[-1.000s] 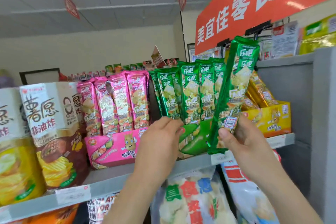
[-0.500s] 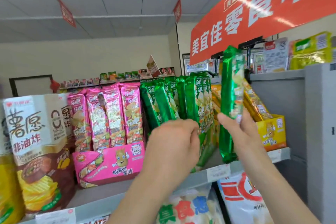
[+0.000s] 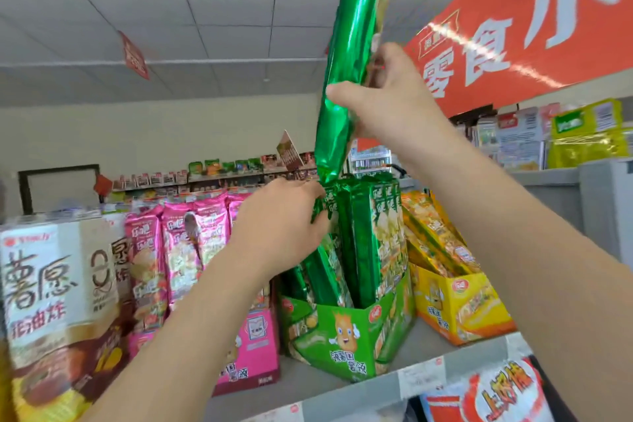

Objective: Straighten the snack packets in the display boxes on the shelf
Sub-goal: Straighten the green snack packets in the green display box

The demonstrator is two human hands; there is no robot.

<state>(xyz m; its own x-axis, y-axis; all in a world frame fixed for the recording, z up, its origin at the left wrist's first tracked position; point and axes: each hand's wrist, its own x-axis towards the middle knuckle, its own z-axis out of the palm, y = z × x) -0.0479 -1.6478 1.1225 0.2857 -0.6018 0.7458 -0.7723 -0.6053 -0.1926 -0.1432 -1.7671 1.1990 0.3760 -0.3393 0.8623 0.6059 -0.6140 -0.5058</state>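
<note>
The right hand [image 3: 387, 103] grips the green packet [image 3: 352, 44] upright, straight above the green box [image 3: 346, 329]; the left hand [image 3: 277, 226] holds the boxed packets [image 3: 323, 212] leftward.

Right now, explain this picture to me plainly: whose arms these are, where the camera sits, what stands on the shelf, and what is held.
There is no machine here. These are a person's two bare arms, filmed by one camera worn on the head, looking forward at a grey shop shelf. On it stand a pink cardboard display box, a green cardboard display box and a yellow cardboard display box, each holding tall foil snack packets. The right hand grips a long shiny green foil packet, raised above the green box. The left hand curls its fingers over the tops of the standing green packets in that box.
</note>
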